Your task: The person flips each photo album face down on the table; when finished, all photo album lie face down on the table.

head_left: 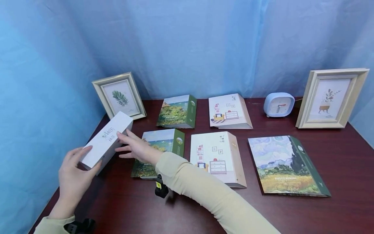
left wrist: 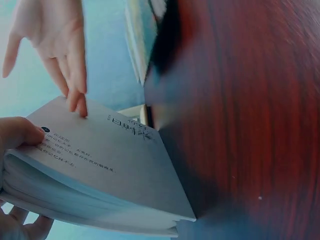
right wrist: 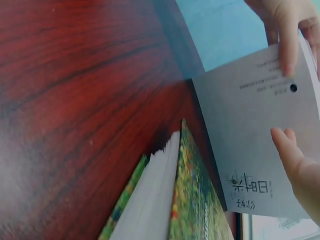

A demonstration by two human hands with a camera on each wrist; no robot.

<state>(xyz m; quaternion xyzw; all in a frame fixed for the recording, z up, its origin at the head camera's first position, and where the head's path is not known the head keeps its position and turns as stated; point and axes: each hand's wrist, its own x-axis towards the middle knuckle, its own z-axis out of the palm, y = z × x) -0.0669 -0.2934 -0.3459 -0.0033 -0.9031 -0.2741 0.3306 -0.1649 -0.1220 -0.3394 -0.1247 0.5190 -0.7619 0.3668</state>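
Note:
A thick white photo album (head_left: 100,144) with dark lettering stands on its edge at the table's left, spine upward. My left hand (head_left: 74,175) grips its near end, the thumb on one cover and the fingers on the other side. In the left wrist view the album's page edges (left wrist: 90,200) show between the covers. My right hand (head_left: 140,149) reaches across to the album's far part, fingers extended, the fingertips at its cover and spine. The right wrist view shows the lettered cover (right wrist: 240,130) facing my right hand.
Two green-spined albums (head_left: 176,112) (head_left: 178,146) and two white illustrated albums (head_left: 228,112) (head_left: 213,159) lie mid-table. A landscape album (head_left: 283,169) lies to the right. Behind are a leaf picture frame (head_left: 121,97), a blue clock (head_left: 279,104) and a plant picture frame (head_left: 333,99). Blue curtains (head_left: 181,48) surround the table.

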